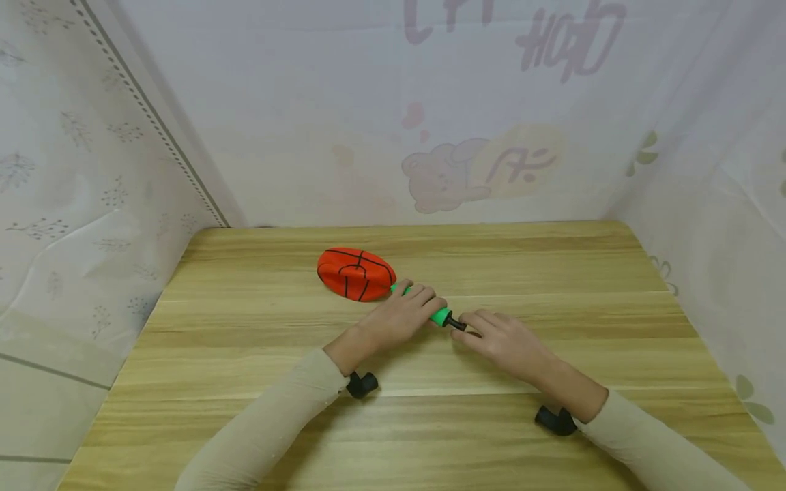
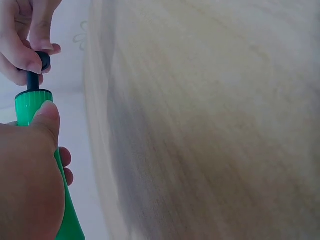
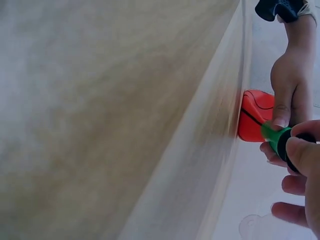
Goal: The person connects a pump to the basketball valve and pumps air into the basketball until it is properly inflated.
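A partly flattened red ball [image 1: 351, 275] with black lines lies on the table left of centre in the head view. From its right side extends a green hand pump [image 1: 440, 316]. My left hand [image 1: 399, 317] grips the pump's barrel, thumb along it in the left wrist view. The black plunger rod [image 2: 33, 81] sticks out of the barrel's end, partly drawn out. On its black handle [image 2: 44, 60], my right hand [image 1: 510, 343] pinches with thumb and fingers. The joint between pump and ball is mostly hidden by the left fingers.
The wooden table [image 1: 399, 443] has rounded far corners. Pale printed cloth [image 1: 307, 123] hangs behind it and along both sides. Small black devices sit at the left wrist [image 1: 362, 385] and the right wrist [image 1: 555, 421].
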Action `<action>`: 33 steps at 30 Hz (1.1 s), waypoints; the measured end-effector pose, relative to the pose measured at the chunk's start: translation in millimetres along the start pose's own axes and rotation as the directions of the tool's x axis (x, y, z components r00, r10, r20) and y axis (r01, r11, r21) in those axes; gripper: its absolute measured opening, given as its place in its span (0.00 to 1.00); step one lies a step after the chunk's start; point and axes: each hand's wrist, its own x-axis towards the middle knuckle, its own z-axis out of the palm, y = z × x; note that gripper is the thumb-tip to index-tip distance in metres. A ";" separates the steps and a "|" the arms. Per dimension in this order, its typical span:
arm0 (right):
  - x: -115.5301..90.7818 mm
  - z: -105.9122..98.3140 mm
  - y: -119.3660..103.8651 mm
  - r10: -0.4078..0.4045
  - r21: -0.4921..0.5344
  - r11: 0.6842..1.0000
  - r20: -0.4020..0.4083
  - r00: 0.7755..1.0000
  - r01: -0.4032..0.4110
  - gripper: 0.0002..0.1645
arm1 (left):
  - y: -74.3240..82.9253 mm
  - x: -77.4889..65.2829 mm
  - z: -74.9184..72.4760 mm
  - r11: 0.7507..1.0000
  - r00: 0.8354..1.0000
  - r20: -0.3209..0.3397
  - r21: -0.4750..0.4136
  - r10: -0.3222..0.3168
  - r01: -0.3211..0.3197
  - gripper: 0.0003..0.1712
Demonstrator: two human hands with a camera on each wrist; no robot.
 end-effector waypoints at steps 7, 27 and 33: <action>1.6 3.0 1.3 -0.035 0.026 0.999 -0.053 0.998 0.036 0.30 | 0.1 -0.1 2.3 0.999 1.000 -0.021 0.024 0.023 -0.022 0.17; -15.8 -13.1 4.8 -0.079 0.095 0.992 -0.031 0.996 0.082 0.27 | -2.4 2.1 0.5 0.999 0.999 0.031 0.027 0.032 -0.033 0.19; -33.2 -27.1 0.4 -0.072 0.097 0.992 -0.033 0.997 0.075 0.25 | -3.9 0.9 -2.3 1.000 0.999 0.044 0.009 0.026 -0.026 0.21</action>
